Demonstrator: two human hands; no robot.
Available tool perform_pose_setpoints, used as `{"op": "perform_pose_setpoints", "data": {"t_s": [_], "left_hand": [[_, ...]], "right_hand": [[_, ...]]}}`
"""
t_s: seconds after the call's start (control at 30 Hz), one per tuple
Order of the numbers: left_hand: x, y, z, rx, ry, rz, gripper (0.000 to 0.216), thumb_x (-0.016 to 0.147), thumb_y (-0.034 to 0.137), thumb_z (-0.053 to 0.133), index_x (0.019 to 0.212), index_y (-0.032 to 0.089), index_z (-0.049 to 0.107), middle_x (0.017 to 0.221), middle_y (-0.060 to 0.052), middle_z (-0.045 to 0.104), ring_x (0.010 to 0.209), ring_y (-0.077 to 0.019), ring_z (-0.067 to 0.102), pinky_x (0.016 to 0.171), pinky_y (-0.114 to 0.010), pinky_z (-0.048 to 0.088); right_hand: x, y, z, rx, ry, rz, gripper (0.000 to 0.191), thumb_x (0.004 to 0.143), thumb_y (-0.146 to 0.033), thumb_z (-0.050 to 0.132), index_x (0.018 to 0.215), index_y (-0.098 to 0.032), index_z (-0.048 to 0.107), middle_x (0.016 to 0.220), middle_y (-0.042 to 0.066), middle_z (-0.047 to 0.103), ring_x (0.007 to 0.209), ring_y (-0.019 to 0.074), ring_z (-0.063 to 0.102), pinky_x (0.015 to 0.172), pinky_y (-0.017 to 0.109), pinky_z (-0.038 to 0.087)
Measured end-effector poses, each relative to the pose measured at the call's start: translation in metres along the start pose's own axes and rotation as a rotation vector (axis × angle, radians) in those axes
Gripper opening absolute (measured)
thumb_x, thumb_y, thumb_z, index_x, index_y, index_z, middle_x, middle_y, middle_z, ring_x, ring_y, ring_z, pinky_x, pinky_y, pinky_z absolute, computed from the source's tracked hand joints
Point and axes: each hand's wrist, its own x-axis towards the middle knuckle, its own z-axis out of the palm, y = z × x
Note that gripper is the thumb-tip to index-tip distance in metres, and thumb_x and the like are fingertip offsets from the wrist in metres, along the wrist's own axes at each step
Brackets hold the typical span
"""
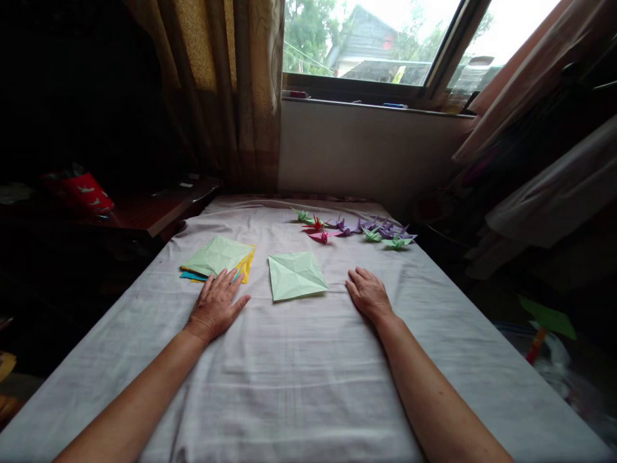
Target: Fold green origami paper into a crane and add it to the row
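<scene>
A creased, pale green square of paper (297, 275) lies unfolded on the cloth between my two hands. To its left is a stack of origami paper (218, 254), pale green on top with yellow and blue edges showing below. My left hand (219, 305) rests flat with fingers spread, its fingertips touching the near edge of that stack. Right of the single sheet, my right hand (369, 292) lies palm down on the cloth, fingers slightly bent and holding nothing. Farther back stand several folded paper cranes (341, 225) in green, red, pink and purple.
A white cloth (289, 386) with wrinkles covers the table. At the left stands a dark wooden desk (159, 209) with a red patterned container (89, 193). Beyond the table are a curtain (250, 96) and a window (357, 42). Clothes (544, 186) hang at the right.
</scene>
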Motion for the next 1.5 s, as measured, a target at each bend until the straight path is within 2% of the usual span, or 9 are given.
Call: {"op": "perform_pose_setpoints", "data": {"t_s": [0.17,0.3,0.4,0.53,0.7,0.87,1.17,1.4,1.5], "left_hand": [[-0.002,-0.008,-0.002,-0.039,0.061,0.006,0.055,0.097,0.051,0.036,0.131,0.015,0.061,0.137,-0.016,0.06,0.132,-0.0345,0.051,0.11,-0.054,0.036],[0.0,-0.009,-0.005,-0.037,0.116,0.04,0.046,0.096,0.042,0.041,0.128,0.017,0.062,0.134,-0.016,0.062,0.129,-0.0341,0.053,0.109,-0.055,0.037],[0.01,0.011,-0.012,-0.078,0.099,0.148,0.042,0.094,0.035,0.047,0.13,0.019,0.06,0.138,-0.014,0.059,0.131,-0.0317,0.052,0.112,-0.054,0.034],[0.029,0.054,-0.019,-0.148,-0.039,0.31,0.042,0.09,0.031,0.057,0.131,0.02,0.059,0.14,-0.011,0.058,0.132,-0.0321,0.051,0.112,-0.055,0.034],[0.047,0.085,-0.011,-0.199,-0.119,0.304,0.042,0.089,0.039,0.064,0.126,0.019,0.061,0.133,-0.011,0.064,0.123,-0.0306,0.058,0.108,-0.053,0.039],[0.051,0.084,-0.001,-0.211,-0.028,0.307,0.026,0.096,0.034,0.055,0.113,0.019,0.066,0.115,-0.009,0.073,0.104,-0.0251,0.067,0.096,-0.042,0.049],[0.05,0.078,-0.001,-0.275,0.08,0.324,0.032,0.102,0.033,0.042,0.11,0.017,0.068,0.099,-0.008,0.076,0.089,-0.0213,0.071,0.089,-0.037,0.054],[0.045,0.079,-0.013,-0.356,0.036,0.357,0.038,0.099,0.043,0.048,0.124,0.018,0.063,0.113,-0.01,0.074,0.1,-0.0227,0.07,0.096,-0.04,0.052],[0.041,0.084,-0.02,-0.353,0.05,0.383,0.029,0.098,0.033,0.049,0.118,0.02,0.065,0.113,-0.009,0.074,0.101,-0.0222,0.07,0.098,-0.042,0.051]], "right_hand": [[0.0,0.009,-0.003,0.036,0.022,-0.015,0.036,0.095,-0.029,0.048,0.125,-0.019,0.064,0.137,0.012,0.059,0.128,0.0268,0.052,0.108,0.04,0.039],[-0.002,-0.004,-0.008,0.08,0.05,-0.013,0.037,0.092,-0.027,0.051,0.125,-0.019,0.064,0.134,0.013,0.061,0.124,0.0275,0.056,0.103,0.042,0.044],[-0.008,-0.027,-0.013,0.141,0.072,-0.095,0.04,0.088,-0.027,0.055,0.127,-0.023,0.063,0.137,0.009,0.06,0.125,0.0249,0.055,0.104,0.04,0.044],[-0.02,-0.054,-0.014,0.305,0.093,-0.346,0.04,0.079,-0.018,0.06,0.119,-0.023,0.066,0.134,0.009,0.062,0.124,0.0264,0.056,0.104,0.044,0.043],[-0.024,-0.059,-0.004,0.355,0.1,-0.386,0.031,0.085,-0.02,0.061,0.115,-0.021,0.067,0.127,0.01,0.067,0.117,0.0254,0.06,0.1,0.043,0.047],[-0.021,-0.058,0.002,0.34,0.138,-0.404,0.028,0.088,-0.022,0.06,0.116,-0.022,0.068,0.123,0.009,0.069,0.113,0.026,0.061,0.097,0.043,0.048],[-0.022,-0.059,0.0,0.279,0.199,-0.411,0.03,0.09,-0.022,0.057,0.119,-0.023,0.067,0.134,0.011,0.062,0.123,0.0279,0.054,0.1,0.045,0.045],[-0.024,-0.069,-0.02,0.331,0.359,-0.529,0.018,0.095,-0.023,0.054,0.102,-0.025,0.07,0.122,0.006,0.07,0.12,0.0226,0.058,0.104,0.042,0.042],[-0.031,-0.076,-0.027,0.366,0.371,-0.612,0.014,0.094,-0.023,0.056,0.101,-0.024,0.068,0.114,0.004,0.073,0.113,0.0208,0.063,0.106,0.042,0.04]]}}
